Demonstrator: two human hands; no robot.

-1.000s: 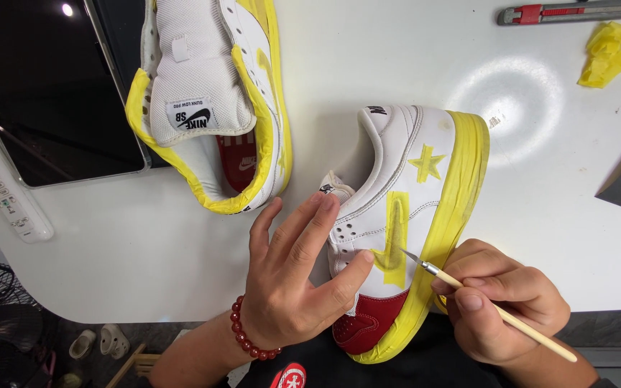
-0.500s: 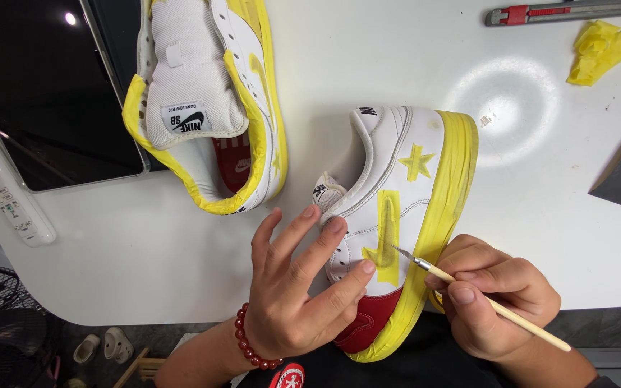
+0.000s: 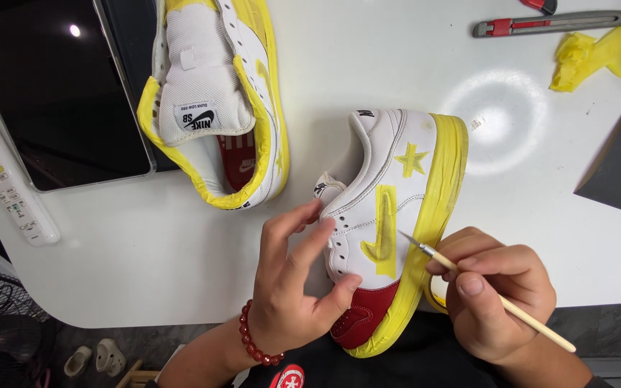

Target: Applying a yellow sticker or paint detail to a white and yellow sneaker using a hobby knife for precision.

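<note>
We see left hand (image 3: 292, 287) splayed, steadying sneaker (image 3: 389, 215); right hand (image 3: 494, 287) pinching knife (image 3: 483, 291) — slip risks cutting leather under yellow tape (image 3: 381, 233).

left hand (image 3: 292, 294) steadying taped sneaker (image 3: 389, 215), right hand (image 3: 497, 294) holding brush (image 3: 490, 291)
</note>
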